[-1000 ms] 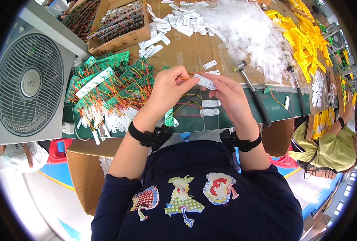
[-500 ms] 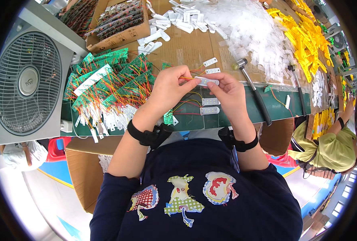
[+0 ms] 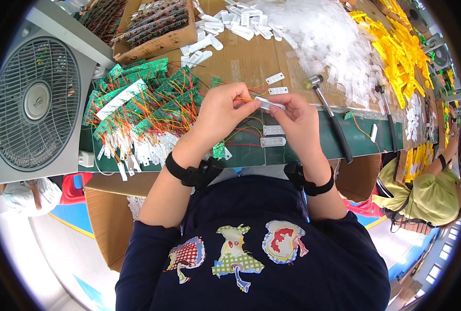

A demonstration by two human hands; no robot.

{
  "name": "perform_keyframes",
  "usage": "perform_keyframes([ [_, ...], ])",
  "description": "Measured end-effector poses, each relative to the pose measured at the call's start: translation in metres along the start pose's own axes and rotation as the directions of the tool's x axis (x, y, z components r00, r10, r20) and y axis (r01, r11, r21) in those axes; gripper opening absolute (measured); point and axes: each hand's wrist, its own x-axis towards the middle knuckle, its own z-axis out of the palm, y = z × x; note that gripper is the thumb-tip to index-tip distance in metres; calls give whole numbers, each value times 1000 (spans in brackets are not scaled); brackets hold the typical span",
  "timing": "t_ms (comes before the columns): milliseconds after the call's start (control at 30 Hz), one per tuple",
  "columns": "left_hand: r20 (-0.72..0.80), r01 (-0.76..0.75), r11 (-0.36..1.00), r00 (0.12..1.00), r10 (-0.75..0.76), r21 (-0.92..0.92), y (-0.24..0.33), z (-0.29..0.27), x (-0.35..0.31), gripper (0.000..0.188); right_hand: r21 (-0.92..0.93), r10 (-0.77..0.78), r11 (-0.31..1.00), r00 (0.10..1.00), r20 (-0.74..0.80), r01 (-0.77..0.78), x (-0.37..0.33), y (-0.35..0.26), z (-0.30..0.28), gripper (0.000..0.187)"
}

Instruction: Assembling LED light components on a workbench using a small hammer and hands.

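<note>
Probably light and stiff, best held by its edges, the white LED module (image 3: 266, 103) sits left of the nearer mallet (image 3: 338, 137), pinched by left hand (image 3: 224, 107) and right hand (image 3: 299, 118); wires (image 3: 245, 98) look fragile.

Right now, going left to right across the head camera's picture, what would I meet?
Grey fan, pile of green circuit boards, left hand, small white piece, right hand, first hammer, second hammer, person in a green top.
</note>
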Motion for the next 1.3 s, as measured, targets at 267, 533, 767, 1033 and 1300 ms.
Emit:
perform_keyframes([
  [267, 2, -91, 995, 996, 91, 41, -9, -5, -1, 15, -319, 37, 947, 998, -41, -49, 1, -8, 1, 20],
  [533, 77, 32, 999, 996, -33, 16, -9, -12, -1, 15, -53, 110, 992, 994, -23, -111, 4, -9, 19, 19],
  [767, -68, -40, 998, 997, 43, 47, -2, -13, 1, 10, -173, -21, 985, 995, -102, 3, 13, -12, 6, 18],
  [1033, 20, -148, 980, 989, 147, 133, -6, -17, -1, 9, -417, -61, 904, 995, 84, 91, 5, -21, 2, 15],
  [1300, 100, -129, 984, 988, 116, 127, -4, -18, 2, 12, -464, -83, 871, 980, 182, 160, 4, -26, 1, 18],
])
